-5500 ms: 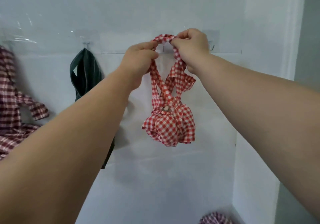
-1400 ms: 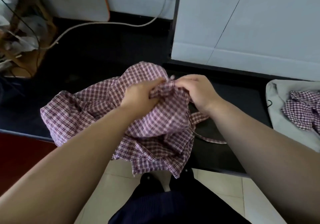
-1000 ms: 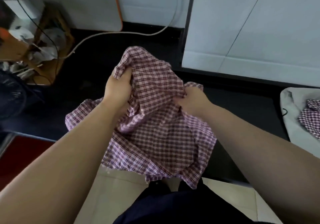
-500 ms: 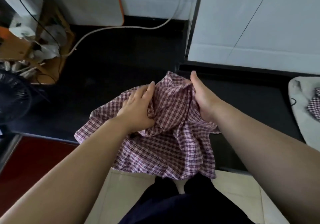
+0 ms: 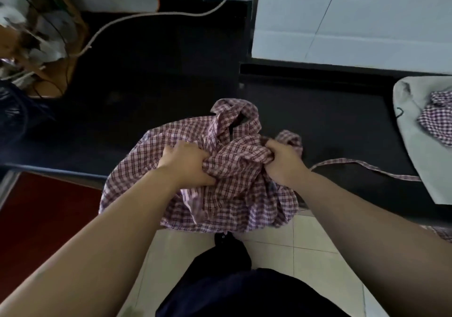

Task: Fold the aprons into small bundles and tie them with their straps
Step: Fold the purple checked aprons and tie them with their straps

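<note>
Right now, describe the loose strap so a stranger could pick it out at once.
Find the black counter, where the left hand and right hand grip a crumpled purple-checked apron at its front edge. From beside the right hand the strap runs rightwards over the counter toward the grey cloth. It alone is a thin flat band lying stretched out; everything else checked is bunched.

black counter (image 5: 151, 77), white wall (image 5: 354, 15), pale floor tiles (image 5: 300, 250)

- The apron (image 5: 220, 189) lies on the counter (image 5: 146, 101), its near edge hanging over the front.
- The left hand (image 5: 188, 167) grips it at 9 o'clock, the right hand (image 5: 281, 162) at 3 o'clock.
- Its strap (image 5: 362, 166) runs toward 3 o'clock, reaching a cloth (image 5: 415, 160) bearing a second apron (image 5: 437, 123).
- A cable (image 5: 156, 15) lies at 11 o'clock.
</note>
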Tool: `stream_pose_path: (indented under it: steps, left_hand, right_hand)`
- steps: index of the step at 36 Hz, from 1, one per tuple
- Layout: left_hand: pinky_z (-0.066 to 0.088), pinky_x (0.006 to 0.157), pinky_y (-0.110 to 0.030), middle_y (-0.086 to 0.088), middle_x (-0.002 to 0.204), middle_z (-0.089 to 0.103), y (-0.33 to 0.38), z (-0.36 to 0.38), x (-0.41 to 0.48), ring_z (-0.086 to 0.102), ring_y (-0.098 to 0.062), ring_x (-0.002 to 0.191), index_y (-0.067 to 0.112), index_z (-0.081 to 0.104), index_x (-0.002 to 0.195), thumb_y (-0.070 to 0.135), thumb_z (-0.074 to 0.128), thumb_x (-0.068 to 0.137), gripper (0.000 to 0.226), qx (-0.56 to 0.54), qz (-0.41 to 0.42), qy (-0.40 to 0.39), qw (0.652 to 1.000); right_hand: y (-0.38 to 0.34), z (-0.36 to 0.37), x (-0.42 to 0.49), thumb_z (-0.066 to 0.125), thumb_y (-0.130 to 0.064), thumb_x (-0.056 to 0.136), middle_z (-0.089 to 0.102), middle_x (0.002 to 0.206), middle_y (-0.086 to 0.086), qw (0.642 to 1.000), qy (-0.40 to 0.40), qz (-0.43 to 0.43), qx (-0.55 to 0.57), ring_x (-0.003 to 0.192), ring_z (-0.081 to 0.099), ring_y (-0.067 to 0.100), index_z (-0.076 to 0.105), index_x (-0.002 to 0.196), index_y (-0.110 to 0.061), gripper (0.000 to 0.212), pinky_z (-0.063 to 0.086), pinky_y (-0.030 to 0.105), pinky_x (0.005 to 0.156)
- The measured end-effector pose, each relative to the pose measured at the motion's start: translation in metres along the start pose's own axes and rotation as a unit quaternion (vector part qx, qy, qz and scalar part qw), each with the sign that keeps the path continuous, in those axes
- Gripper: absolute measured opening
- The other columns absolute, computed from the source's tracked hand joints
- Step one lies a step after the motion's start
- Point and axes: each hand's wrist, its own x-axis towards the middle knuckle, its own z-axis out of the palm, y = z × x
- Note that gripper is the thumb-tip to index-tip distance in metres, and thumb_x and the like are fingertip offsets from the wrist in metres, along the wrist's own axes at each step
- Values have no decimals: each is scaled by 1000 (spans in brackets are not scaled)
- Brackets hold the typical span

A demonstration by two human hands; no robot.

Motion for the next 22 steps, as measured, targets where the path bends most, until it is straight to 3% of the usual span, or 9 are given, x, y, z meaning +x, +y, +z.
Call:
stream_pose_path:
  steps: [2,4,7,9,10,13,16,19,22]
  left_hand:
    - [26,107,-45,5,127,49,9,4,-8,37,-19,124,23,67,109,71,66,68,62,-26,21,20,999]
    - [34,99,-34,6,136,48,25,-2,-26,42,-13,118,18,67,113,80,56,65,79,-229,5,9,973]
    - [35,103,-39,5,128,52,51,-4,-51,48,-15,114,24,57,127,81,28,75,82,-558,-60,-11,828]
    - [39,104,-40,0,122,58,60,-1,-59,54,-18,113,21,56,123,71,33,88,65,-673,-90,-37,734]
    - [44,101,-42,-8,119,63,66,4,-66,59,-23,110,15,57,121,59,43,92,54,-697,-79,-48,711]
    - [58,77,-36,-20,96,70,73,21,-75,70,-24,83,8,46,135,8,62,89,49,-676,-42,-46,734]
    - [43,42,-13,-2,65,63,90,37,-100,57,-2,44,5,58,120,-9,52,91,33,-630,-28,-39,775]
    - [41,49,-16,3,65,63,101,62,-121,53,-5,52,10,68,86,-5,52,92,23,-601,-15,-54,797]
    - [40,48,-20,1,60,60,107,90,-141,51,-9,50,14,62,79,0,49,96,26,-627,-66,7,776]
  right_hand:
    - [-1,-3,-11,54,3,89,62,111,19,999,10,-13,43,104,56,35,58,112,1,24,44,46,95]
    - [-6,-9,-24,54,-1,88,61,112,16,997,6,-17,74,106,56,31,54,115,-2,27,43,42,98]
    - [-12,-20,-51,56,3,87,59,109,4,990,2,-77,119,105,54,16,54,115,-5,30,43,31,95]
    - [-17,-27,-66,58,6,86,51,100,0,993,-13,-93,77,93,47,11,53,117,-2,33,37,21,76]
    - [-18,-32,-77,59,6,85,51,96,0,993,-25,-99,65,89,46,12,55,113,-3,30,35,19,70]
    - [-22,-40,-100,59,-1,88,59,94,-6,981,-83,-59,163,87,54,8,56,107,-15,24,42,14,72]
    - [-14,-41,-127,62,-1,87,59,114,5,951,-183,34,248,104,59,21,42,136,-22,58,53,27,78]
    - [-5,-37,-156,51,14,85,54,122,17,918,-261,68,291,103,59,30,29,147,-19,74,57,37,77]
    - [10,-30,-185,47,13,78,49,130,23,893,-297,119,317,116,53,40,32,146,-17,76,46,48,95]
